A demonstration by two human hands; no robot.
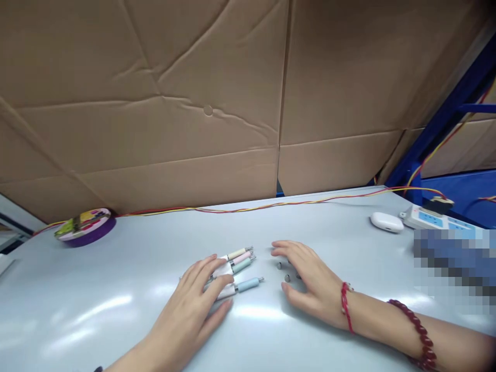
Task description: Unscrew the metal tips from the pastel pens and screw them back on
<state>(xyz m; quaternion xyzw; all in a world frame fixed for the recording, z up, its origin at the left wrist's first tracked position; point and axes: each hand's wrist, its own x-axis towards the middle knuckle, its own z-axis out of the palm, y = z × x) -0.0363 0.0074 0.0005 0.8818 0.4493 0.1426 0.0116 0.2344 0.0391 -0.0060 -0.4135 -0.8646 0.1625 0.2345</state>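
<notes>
My left hand (197, 302) lies flat on the pale table (116, 310), fingers stretched out over the white barrels of several pastel pens (242, 261). The pens' coloured grips and metal tips stick out to the right of my fingers. A separate light-blue pen (248, 284) lies just below the others. My right hand (308, 281) rests palm down with fingers spread, over a few small grey caps (287, 278) on the table. A red string and a bead bracelet circle my right wrist and forearm.
A round purple tin (86, 226) sits at the far left. A white earbud case (386, 221) and a white power strip (434, 218) lie at the far right. Red-yellow wire (251, 208) runs along the table's back edge under a cardboard wall (217, 103).
</notes>
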